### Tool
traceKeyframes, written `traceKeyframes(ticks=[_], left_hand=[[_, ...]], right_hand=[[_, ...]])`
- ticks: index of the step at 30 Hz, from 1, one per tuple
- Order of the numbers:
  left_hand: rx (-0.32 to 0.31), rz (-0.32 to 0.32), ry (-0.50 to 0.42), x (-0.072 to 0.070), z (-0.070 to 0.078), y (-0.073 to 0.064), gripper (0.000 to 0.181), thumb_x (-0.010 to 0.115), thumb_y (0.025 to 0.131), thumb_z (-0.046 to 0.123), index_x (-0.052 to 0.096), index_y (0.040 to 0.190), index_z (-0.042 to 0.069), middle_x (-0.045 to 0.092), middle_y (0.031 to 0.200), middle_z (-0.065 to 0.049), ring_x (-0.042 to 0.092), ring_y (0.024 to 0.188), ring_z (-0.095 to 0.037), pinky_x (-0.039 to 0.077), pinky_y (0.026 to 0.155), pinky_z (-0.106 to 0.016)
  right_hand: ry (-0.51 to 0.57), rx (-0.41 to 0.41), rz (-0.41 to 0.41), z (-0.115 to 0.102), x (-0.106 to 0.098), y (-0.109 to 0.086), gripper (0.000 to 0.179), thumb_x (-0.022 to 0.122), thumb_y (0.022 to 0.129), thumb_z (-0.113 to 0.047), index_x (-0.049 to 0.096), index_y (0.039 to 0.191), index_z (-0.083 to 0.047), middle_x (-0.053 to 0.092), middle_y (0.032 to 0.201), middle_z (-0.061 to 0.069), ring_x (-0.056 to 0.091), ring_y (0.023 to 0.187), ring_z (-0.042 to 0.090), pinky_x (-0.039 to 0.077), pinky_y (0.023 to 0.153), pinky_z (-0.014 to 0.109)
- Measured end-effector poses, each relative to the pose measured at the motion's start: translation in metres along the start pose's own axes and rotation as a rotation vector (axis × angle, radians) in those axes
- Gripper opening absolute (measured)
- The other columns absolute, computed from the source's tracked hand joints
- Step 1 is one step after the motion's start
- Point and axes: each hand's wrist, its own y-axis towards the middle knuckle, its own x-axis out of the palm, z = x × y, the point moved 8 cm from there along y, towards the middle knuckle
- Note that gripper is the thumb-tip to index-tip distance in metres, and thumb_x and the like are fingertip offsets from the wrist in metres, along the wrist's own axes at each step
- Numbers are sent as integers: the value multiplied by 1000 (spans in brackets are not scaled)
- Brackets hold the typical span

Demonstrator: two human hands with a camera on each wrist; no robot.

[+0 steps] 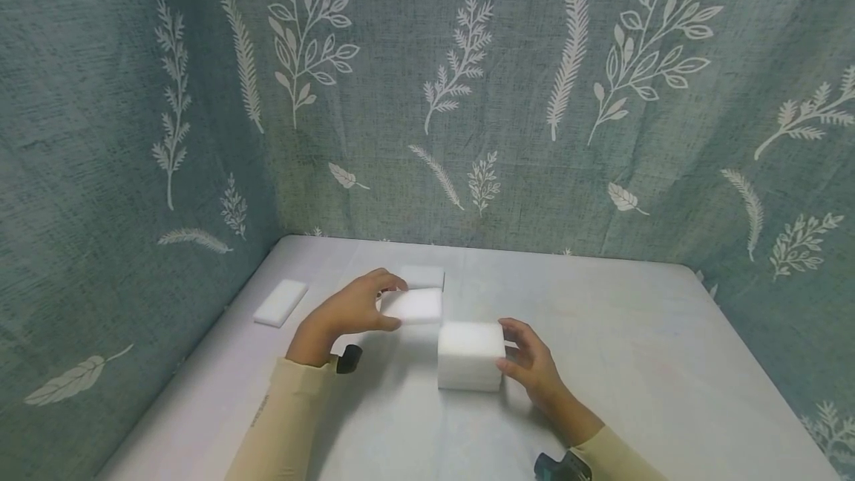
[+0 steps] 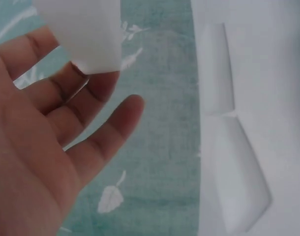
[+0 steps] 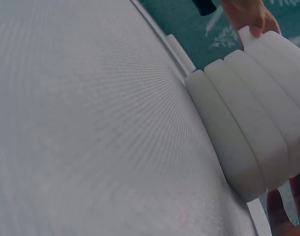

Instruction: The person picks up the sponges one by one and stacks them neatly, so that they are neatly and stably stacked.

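"How far apart are the fingers of the left hand (image 1: 357, 306)?"

"Thumb and fingers are spread just the width of the white block (image 1: 415, 306) they pinch; the left wrist view shows one fingertip (image 2: 135, 104) clear of it."

"Which way does that block point?"

"Out from the palm towards the right, seen from the head. Its long axis runs roughly left to right, its free end near the far left corner of the stack (image 1: 470, 358). Whether they touch, I can't tell."

"And the right hand (image 1: 531, 366)?"

"It grips the stack's right end, thumb at the near corner, fingers at the far one. The stack sits directly left of that hand on the table (image 1: 601, 303), layers flat, long axis also left to right."

"Anything else around the left hand?"

"A far block (image 1: 424, 275) just beyond it, partly hidden by the pinched one, again lying left to right. To the hand's left, well apart, a lone block (image 1: 280, 303) lies flat, its long axis slanting away and to the right."
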Motion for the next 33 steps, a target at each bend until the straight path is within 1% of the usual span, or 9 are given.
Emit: traceKeyframes(ticks=[6, 9, 16, 20, 24, 30, 33], left_hand=[[77, -1, -12, 3, 12, 4, 46, 79, 74, 26, 66, 118, 18, 56, 113, 7, 53, 104, -15, 44, 92, -41], [100, -3, -24, 7, 18, 5, 45, 79, 75, 27, 66, 118, 18, 56, 113, 8, 53, 103, -14, 44, 92, -40], [166, -6, -41, 16, 33, 8, 46, 78, 79, 31, 66, 121, 18, 57, 116, 10, 53, 109, -12, 43, 96, -40], [207, -8, -40, 21, 40, 9, 47, 77, 80, 35, 66, 123, 18, 57, 117, 9, 53, 111, -12, 43, 96, -40], [231, -3, -42, 24, 46, 10, 48, 77, 80, 35, 66, 124, 18, 57, 117, 9, 52, 111, -10, 43, 96, -38], [241, 6, -34, 28, 49, 13, 47, 76, 81, 39, 66, 123, 19, 56, 116, 12, 52, 111, -7, 44, 96, -35], [265, 13, -36, 31, 53, 14, 45, 75, 82, 38, 66, 121, 18, 57, 115, 11, 53, 110, -6, 44, 96, -34]], right_hand=[[-12, 2, 4, 0, 0, 0, 55, 66, 85, 0, 44, 135, 4, 53, 127, 22, 53, 116, 32, 45, 97, 29], [-19, 2, 5, 0, 0, 0, 54, 66, 86, 0, 44, 135, 4, 54, 127, 21, 53, 116, 32, 45, 96, 29], [-20, 12, 20, 0, -2, 0, 54, 67, 86, 0, 46, 135, 2, 54, 128, 19, 54, 117, 29, 45, 96, 28], [-16, 9, 20, 1, -1, 0, 54, 67, 85, 0, 45, 135, 4, 54, 128, 18, 54, 116, 26, 46, 95, 28], [-14, -3, 14, 2, -1, 1, 55, 67, 85, 1, 44, 135, 6, 54, 128, 19, 54, 116, 27, 46, 95, 29], [-2, 24, 16, 4, -1, 0, 55, 67, 85, 0, 46, 135, 1, 54, 128, 18, 53, 116, 30, 45, 96, 28], [-8, 30, 15, 4, -2, 0, 54, 67, 86, -1, 46, 135, 1, 54, 129, 17, 53, 117, 30, 45, 97, 28]])
